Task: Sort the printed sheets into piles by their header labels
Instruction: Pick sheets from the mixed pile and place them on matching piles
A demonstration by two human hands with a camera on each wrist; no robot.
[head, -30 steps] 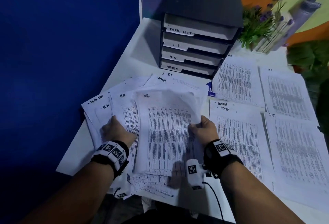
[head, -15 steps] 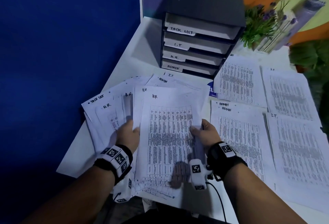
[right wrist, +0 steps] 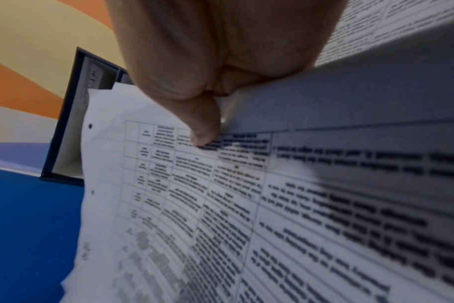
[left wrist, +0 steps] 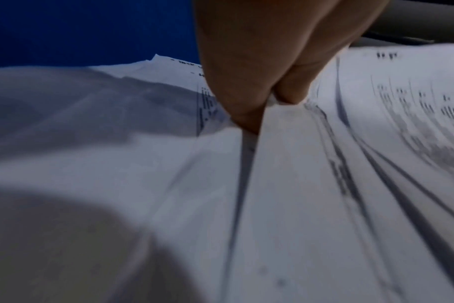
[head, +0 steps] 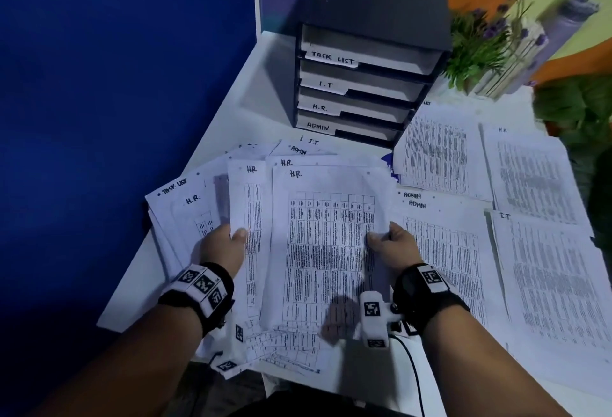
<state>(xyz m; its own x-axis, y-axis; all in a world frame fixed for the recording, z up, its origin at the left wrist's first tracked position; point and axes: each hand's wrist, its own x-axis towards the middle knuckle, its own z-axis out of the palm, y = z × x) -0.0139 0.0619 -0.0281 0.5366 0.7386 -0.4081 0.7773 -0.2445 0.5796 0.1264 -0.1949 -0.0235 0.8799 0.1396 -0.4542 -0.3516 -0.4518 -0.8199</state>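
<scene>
White paper covers most of the table (head: 251,92) in the head view. A fanned stack of unsorted sheets (head: 205,214) overhangs the near left table edge, close against the blue wall (head: 116,85). The top H.R. sheet (head: 324,251) is pinched at its right edge by the right hand (head: 394,244), thumb on the print. A second H.R. sheet (head: 251,204) is pinched at its left edge by the left hand (head: 222,247). To the right, four sorted piles are laid flat: the ADMIN pile (head: 443,251) just beside the held sheet, the I.T. pile (head: 556,284) running to the frame's right edge, the H.R. pile (head: 530,171) behind it, and a pile (head: 437,151) whose header is cut to "LIST". Bare table is seen only between the fan and the black drawer unit (head: 361,85), labelled TASK LIST, I.T, H.R., ADMIN. A plant (head: 477,49) stands at the back right.

In the left wrist view, the sheet's edge is seen nipped between thumb and fingers (left wrist: 246,92); the print is smeared and unreadable.

In the right wrist view, the thumb (right wrist: 202,127) is pressed onto the table print while curled fingers are hidden behind the paper; the text is too blurred to read.
</scene>
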